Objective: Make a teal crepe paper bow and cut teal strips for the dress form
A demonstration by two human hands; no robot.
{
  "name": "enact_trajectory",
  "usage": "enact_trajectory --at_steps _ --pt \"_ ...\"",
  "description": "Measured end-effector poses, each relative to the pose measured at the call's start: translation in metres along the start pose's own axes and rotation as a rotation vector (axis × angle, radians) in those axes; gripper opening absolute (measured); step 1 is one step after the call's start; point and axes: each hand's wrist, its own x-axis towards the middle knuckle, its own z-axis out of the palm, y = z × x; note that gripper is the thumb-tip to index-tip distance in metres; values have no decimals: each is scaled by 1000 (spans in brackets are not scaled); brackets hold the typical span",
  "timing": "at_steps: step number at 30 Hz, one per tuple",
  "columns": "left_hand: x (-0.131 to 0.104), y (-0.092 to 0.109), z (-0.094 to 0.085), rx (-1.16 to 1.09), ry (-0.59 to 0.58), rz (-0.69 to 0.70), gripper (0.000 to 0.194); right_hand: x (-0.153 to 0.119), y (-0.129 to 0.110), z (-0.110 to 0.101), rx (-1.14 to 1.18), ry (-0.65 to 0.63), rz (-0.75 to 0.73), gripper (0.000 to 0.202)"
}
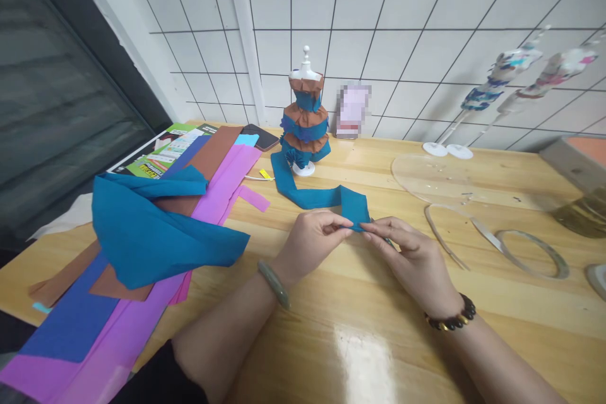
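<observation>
Both my hands pinch the near end of a long teal crepe paper strip [354, 205] above the wooden table. My left hand [310, 240] grips its left corner between thumb and fingers. At the right corner, my right hand [411, 259] does the same, and something thin and dark shows partly behind its fingers. From there the strip bends back across the table to the foot of a small dress form [305, 120], wrapped in ruffled brown and teal paper on a white stand.
Left lie a large folded teal sheet [151, 233] and stacked purple, blue and brown paper [227, 183]. A dark phone [260, 137] lies behind. At right are two more dress forms [502, 79], a clear disc [416, 180], a tape roll [534, 254] and a jar [582, 211].
</observation>
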Motion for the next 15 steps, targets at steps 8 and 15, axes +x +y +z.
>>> enact_trajectory --at_steps 8,15 --pt "2 -2 -1 112 6 117 13 1 5 -1 -86 -45 -63 14" --pt "3 3 -3 154 -1 143 11 0 6 0 -110 -46 -88 13"
